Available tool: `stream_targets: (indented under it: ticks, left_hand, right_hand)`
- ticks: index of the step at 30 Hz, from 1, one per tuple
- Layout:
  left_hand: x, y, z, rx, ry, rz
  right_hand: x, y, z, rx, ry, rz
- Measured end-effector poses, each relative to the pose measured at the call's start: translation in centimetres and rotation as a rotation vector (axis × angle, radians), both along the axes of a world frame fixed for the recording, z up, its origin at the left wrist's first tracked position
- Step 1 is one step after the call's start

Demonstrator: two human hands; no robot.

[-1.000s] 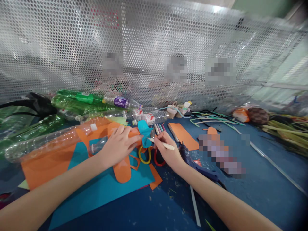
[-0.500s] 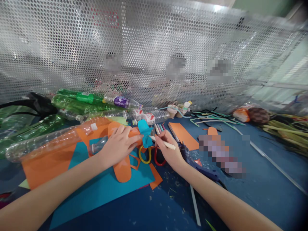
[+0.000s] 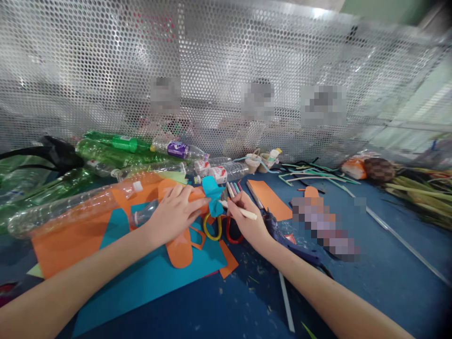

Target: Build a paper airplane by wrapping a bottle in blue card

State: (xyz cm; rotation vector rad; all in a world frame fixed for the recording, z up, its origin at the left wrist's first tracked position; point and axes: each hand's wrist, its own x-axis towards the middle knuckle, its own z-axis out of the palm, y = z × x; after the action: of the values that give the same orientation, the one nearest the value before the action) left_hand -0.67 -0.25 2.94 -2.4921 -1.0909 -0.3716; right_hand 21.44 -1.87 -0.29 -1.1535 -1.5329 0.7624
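In the head view, my right hand grips a white marker like a pen, its tip at a small blue paper cutout. My left hand lies flat with its fingers stretched over an orange paper cutout, the fingertips touching or close to the blue piece. Below the blue piece are scissors, seen as a yellow handle loop and a red loop; their blades are hidden. A large blue sheet and an orange sheet lie under my left arm.
Clear plastic bottles and green bottles lie along the back left. Several markers and an orange card are past my right hand. A perforated metal panel stands behind, with people beyond. Thin tubes lie at right.
Almost nothing differs. The marker and my right hand have shifted very slightly at the blue cutout; my left hand keeps its place.
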Motion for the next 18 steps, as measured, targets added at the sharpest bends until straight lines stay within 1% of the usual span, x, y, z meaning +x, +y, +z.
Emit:
stream_targets:
  ticks: [3,7,12,15,18]
  left_hand:
    - [0.03,-0.02,0.02,0.000,0.001,0.003]
    - [0.02,-0.06,0.07,-0.008,0.005,0.010]
    - [-0.04,-0.03,0.05,0.000,0.007,0.010]
    - [-0.04,-0.02,0.05,-0.003,0.008,0.013]
    - [0.00,-0.03,0.08,-0.008,0.013,0.016]
  right_hand:
    - [-0.04,-0.02,-0.01,-0.005,0.006,0.013]
    - [0.03,0.03,-0.03,0.001,-0.029,-0.034]
    - [0.02,0.02,0.01,0.001,-0.012,0.010]
    - [-0.03,-0.07,0.17,0.008,-0.017,-0.031]
    - [-0.15,-0.30,0.53,0.020,0.023,-0.064]
